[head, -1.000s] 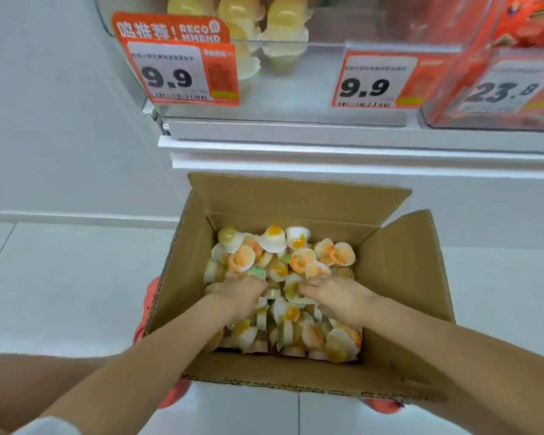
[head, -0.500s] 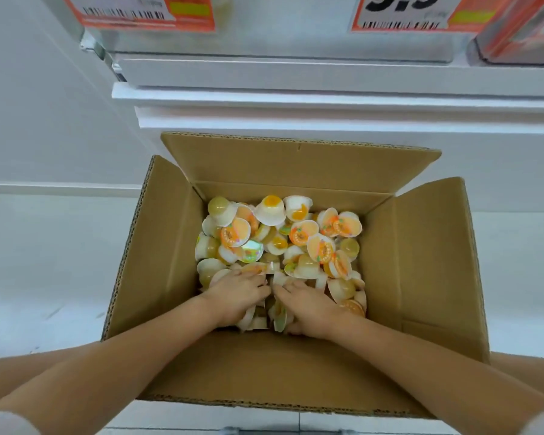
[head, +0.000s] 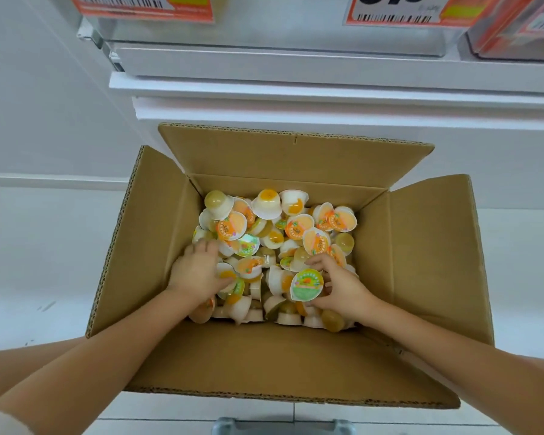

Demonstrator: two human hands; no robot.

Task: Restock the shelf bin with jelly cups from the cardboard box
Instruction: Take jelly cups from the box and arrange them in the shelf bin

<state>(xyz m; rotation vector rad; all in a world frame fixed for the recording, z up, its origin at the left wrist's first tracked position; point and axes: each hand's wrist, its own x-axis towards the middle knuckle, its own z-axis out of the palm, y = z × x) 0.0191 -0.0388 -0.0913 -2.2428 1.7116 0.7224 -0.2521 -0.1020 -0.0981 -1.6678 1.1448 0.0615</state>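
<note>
An open cardboard box (head: pixel 421 265) sits on the floor below the shelf, holding a loose heap of several small jelly cups (head: pixel 296 227) with orange, yellow and green lids. Both hands are down inside the box. My left hand (head: pixel 198 271) lies on the left side of the heap, its fingers curled around cups there. My right hand (head: pixel 339 287) is on the right side and grips a green-lidded jelly cup (head: pixel 307 284) turned lid up. The shelf bin (head: pixel 280 36) shows only as its clear lower front at the top edge.
White shelf ledges (head: pixel 327 89) run just above and behind the box. Orange price tags (head: pixel 399 11) hang on the bin fronts. A red package bin (head: pixel 515 32) stands at the top right. White floor tiles lie on both sides of the box.
The hands have drawn apart, left one to the left side of the heap, right one to the right, now with a green-lidded cup in it. The view dropped a little closer to the box.
</note>
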